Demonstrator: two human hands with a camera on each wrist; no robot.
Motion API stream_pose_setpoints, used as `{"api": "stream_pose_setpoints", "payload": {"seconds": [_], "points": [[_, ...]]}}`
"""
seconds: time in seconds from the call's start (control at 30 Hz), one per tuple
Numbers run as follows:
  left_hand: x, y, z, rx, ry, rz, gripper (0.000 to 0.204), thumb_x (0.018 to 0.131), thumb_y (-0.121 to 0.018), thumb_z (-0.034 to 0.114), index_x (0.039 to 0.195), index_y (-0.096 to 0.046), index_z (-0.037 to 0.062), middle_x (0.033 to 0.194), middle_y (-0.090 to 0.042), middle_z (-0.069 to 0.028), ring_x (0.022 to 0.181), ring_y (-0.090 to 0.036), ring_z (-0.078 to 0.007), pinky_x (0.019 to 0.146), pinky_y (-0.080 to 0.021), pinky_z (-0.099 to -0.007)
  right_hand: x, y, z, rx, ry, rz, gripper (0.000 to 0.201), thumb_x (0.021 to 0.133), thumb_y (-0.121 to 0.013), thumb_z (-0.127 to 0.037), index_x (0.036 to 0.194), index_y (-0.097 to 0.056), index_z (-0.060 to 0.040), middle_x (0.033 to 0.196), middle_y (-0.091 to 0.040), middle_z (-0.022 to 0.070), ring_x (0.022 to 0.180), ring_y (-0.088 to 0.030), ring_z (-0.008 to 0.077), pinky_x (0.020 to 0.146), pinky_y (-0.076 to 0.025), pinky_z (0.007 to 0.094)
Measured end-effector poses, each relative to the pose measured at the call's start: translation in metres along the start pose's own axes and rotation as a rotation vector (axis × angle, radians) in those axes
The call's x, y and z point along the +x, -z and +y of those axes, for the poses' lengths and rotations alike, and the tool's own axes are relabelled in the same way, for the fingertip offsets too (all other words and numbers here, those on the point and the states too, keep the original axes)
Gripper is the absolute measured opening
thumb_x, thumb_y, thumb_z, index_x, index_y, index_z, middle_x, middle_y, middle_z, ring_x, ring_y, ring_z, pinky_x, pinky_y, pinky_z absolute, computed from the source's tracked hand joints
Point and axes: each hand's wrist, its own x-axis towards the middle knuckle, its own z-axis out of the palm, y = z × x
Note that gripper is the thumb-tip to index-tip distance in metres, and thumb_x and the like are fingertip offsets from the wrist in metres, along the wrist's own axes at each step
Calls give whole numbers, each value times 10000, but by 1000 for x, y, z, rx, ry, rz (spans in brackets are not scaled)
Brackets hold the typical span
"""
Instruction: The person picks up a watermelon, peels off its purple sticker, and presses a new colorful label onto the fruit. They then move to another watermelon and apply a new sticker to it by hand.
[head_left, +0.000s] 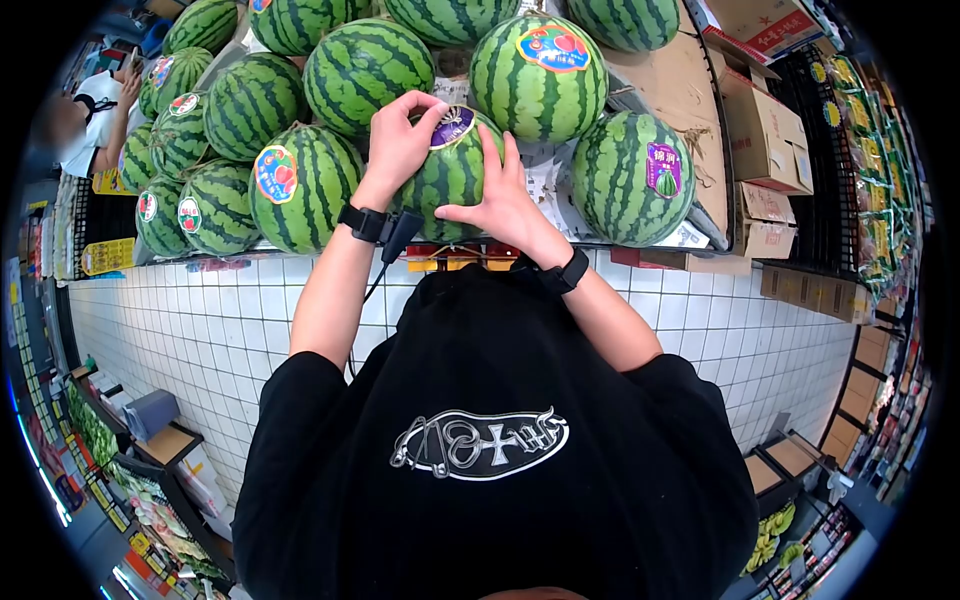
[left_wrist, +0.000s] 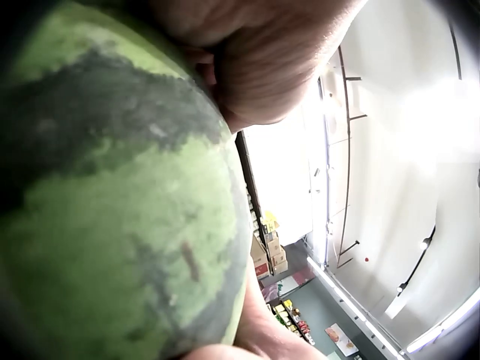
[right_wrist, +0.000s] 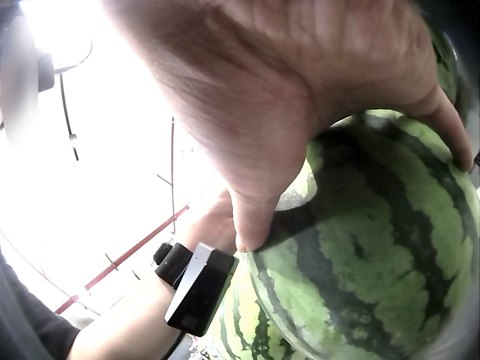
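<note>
Between both hands sits a striped green watermelon at the near edge of the display, with a dark purple oval sticker on its upper side. My left hand pinches at the sticker's upper left edge, thumb and forefinger close together. On the right side of that melon, my right hand grips it with thumb and fingers spread around the rind. The right wrist view shows the thumb and fingers of this hand bent over the melon. Close up in the left wrist view, rind fills the left half, below the curled hand.
Several watermelons surround this one, including one with a red-and-blue label at left and one with a purple label at right. Cardboard boxes and packaged goods stand farther right. A person is at the far left.
</note>
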Motion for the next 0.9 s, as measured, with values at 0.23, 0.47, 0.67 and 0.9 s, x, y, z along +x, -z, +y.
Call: {"api": "stream_pose_setpoints", "payload": {"seconds": [0.23, 0.47, 0.67, 0.9], "points": [[11, -5, 10, -357, 113, 28, 176, 1004, -708, 121, 1072, -707, -41, 996, -757, -77, 873, -688, -81, 747, -539, -211, 1, 5, -4, 47, -18, 14, 1236, 733, -891, -550, 1632, -174, -99, 1590, -173, 402, 1474, -231, 591, 1198, -302, 595], [1, 13, 16, -795, 328, 52, 243, 981, -729, 96, 1166, -731, -62, 1049, -760, -89, 943, -691, -111, 875, -541, -256, 33, 24, -21, 315, 96, 350, 579, 872, -813, -396, 1284, -646, -24, 1235, -673, 188, 1165, -639, 348, 1018, -489, 419], [-24, 21, 10, -774, 249, 79, 210, 956, -756, 77, 1126, -737, -46, 1063, -746, -65, 962, -673, -101, 889, -518, -234, 56, 23, -21, 525, 19, 321, 300, 884, -799, -268, 990, -744, 7, 1034, -739, 139, 978, -713, 278, 896, -538, 372], [-50, 33, 7, -517, 270, 141, 151, 945, -773, 85, 1055, -746, -16, 1007, -746, -48, 911, -675, -91, 848, -529, -228, 65, 22, -22, 594, -38, 221, 238, 918, -768, -222, 1013, -730, -8, 867, -754, 62, 800, -696, 134, 768, -552, 301]]}}
